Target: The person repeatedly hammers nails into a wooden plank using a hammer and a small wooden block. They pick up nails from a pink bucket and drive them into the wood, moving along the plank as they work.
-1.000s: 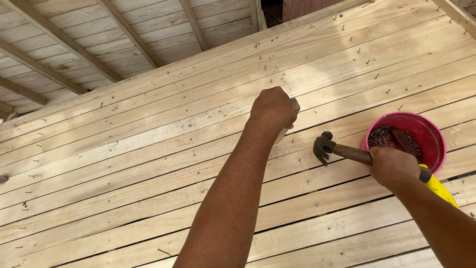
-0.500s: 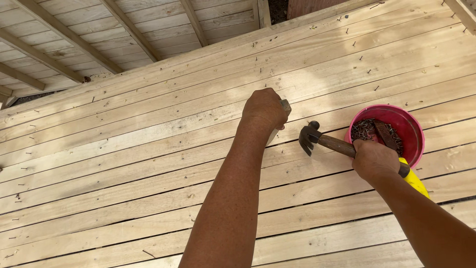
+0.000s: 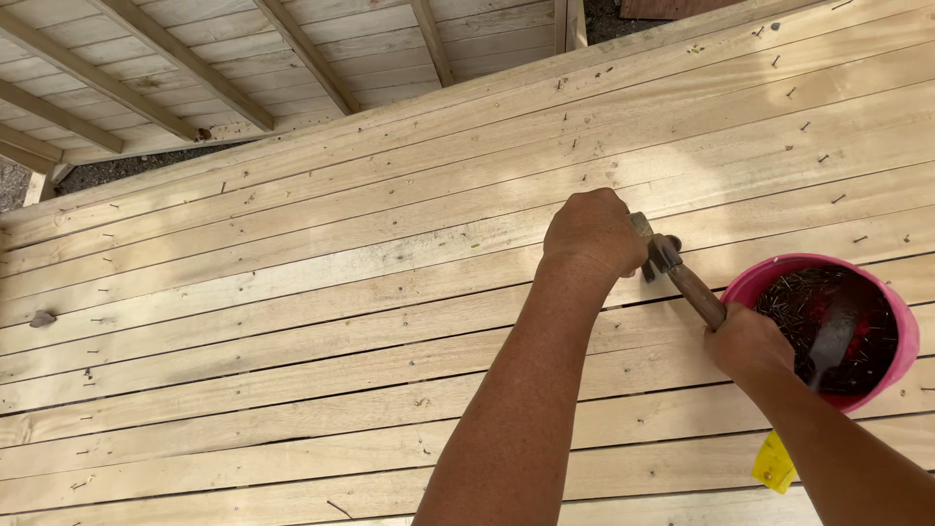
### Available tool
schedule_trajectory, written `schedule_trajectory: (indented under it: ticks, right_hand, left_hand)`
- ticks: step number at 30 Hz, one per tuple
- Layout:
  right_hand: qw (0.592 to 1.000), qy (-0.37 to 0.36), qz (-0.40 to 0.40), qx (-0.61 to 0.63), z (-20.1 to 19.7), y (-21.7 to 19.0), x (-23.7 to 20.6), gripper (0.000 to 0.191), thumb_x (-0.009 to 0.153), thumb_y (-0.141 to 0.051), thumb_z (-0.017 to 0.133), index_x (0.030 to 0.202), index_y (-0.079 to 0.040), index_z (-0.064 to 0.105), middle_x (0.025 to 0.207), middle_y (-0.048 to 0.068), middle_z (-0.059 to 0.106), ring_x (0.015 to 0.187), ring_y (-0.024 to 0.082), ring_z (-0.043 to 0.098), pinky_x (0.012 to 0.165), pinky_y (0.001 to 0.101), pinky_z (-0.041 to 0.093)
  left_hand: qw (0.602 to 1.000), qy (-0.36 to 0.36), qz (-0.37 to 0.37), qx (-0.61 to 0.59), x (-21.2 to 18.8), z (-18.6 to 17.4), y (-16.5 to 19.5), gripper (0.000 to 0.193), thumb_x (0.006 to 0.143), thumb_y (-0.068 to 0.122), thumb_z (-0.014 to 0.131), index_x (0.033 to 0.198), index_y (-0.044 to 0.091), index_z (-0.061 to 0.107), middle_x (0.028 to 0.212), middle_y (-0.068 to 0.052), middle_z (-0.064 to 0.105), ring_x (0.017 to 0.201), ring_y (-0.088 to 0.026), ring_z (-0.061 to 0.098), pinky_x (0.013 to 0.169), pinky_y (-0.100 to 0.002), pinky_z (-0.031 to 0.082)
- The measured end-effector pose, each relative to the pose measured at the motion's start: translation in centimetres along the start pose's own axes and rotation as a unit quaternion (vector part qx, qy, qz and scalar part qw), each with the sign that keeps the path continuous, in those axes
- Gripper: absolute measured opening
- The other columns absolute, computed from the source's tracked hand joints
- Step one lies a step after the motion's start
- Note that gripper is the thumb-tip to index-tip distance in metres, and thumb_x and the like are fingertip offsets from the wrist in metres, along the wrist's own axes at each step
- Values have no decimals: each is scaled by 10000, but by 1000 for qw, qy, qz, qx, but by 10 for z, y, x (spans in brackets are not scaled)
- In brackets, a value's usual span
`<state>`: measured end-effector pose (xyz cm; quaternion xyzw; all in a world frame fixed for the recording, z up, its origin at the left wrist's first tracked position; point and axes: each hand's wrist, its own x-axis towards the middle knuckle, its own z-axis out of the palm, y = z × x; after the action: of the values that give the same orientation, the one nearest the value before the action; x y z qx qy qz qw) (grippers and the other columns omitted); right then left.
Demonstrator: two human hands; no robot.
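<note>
Hammer [image 3: 682,273] in my right hand [image 3: 745,341]: I am gripping its brown wooden handle low down, fingers wrapped tight around it, and the dark metal head is sitting just beside the knuckles of my left hand [image 3: 594,232], right at the board surface. My left hand is resting as a clenched fist on the planks, and a small pale sliver is poking out at its right edge, touching the hammer head; what my fingers are pinching there I cannot tell, since the fist is hiding it.

I am working over a broad deck of pale wooden planks [image 3: 292,321] running in long rows across my whole view, with narrow dark gaps between some of them and small dark nail heads dotting the boards. Sunlight is falling brighter on the upper right part. Beyond the top edge, slanting wooden rafters [image 3: 185,63] and more pale boarding are showing, with a strip of dark ground at the left.

Sitting on the planks just right of my right hand is a pink bucket [image 3: 906,331] full of dark nails [image 3: 828,312]. A yellow tag [image 3: 774,463] is peeking out below my right forearm.
</note>
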<state>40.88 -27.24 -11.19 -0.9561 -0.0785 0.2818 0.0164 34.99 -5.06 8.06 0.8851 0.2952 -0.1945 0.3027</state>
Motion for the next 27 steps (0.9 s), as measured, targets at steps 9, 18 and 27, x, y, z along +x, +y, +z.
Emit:
schedule_trajectory:
  ticks: [9,18,27]
  right_hand:
    - [1000,-15,-5,-7,-12,24,26,412,868,-388,735,1219,-173,758,1107,188,779,1092,360,725,990,473,561]
    - [989,-63,-106,-81,-45,21,30,359,843,-345,725,1169,-201,772,1089,134,791,1084,311,735,976,458,573]
    - [946,-58,-238,-213,-66,42,7,236,888,-311,686,1093,-196,711,1001,73,773,1011,263,735,922,424,583]
  left_hand:
    - [999,5,-32,-21,-4,-1,-30,214,880,250,728,1037,109,765,965,-100,782,889,-189,771,789,-354,664]
    - [997,60,-43,0,-21,11,-22,241,819,168,788,1054,123,772,1054,-106,763,985,-218,745,862,-350,635]
    - [993,65,-91,-21,-9,25,-6,358,760,123,827,1109,117,746,1040,-109,772,966,-201,758,830,-344,643]
